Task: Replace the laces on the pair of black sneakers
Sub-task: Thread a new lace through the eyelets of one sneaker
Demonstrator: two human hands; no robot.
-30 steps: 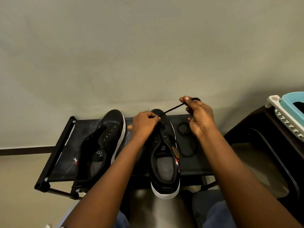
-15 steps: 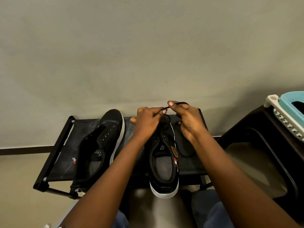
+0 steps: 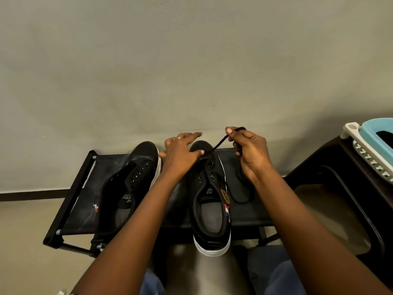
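Note:
Two black sneakers with white soles stand on a low black rack [image 3: 76, 188]. The left sneaker [image 3: 129, 184] has bare eyelets and no lace. The right sneaker [image 3: 210, 201] has a black lace [image 3: 219, 143] threaded near its toe. My right hand [image 3: 248, 150] pinches that lace and holds it taut, up and to the right of the toe. My left hand [image 3: 180, 152] lies over the toe of the right sneaker with fingers spread, its thumb by the top eyelets. A slack loop of lace [image 3: 244, 192] lies on the rack to the right of the shoe.
A grey wall rises right behind the rack. At the right stands a dark brown stool or table [image 3: 344, 188] with a white and light-blue basket [image 3: 374, 143] on top. My knees in blue jeans [image 3: 276, 273] are below the rack.
My left hand has let go of the lace and spread its fingers over the toe. My right hand has pulled the lace up and to the right, drawing it taut.

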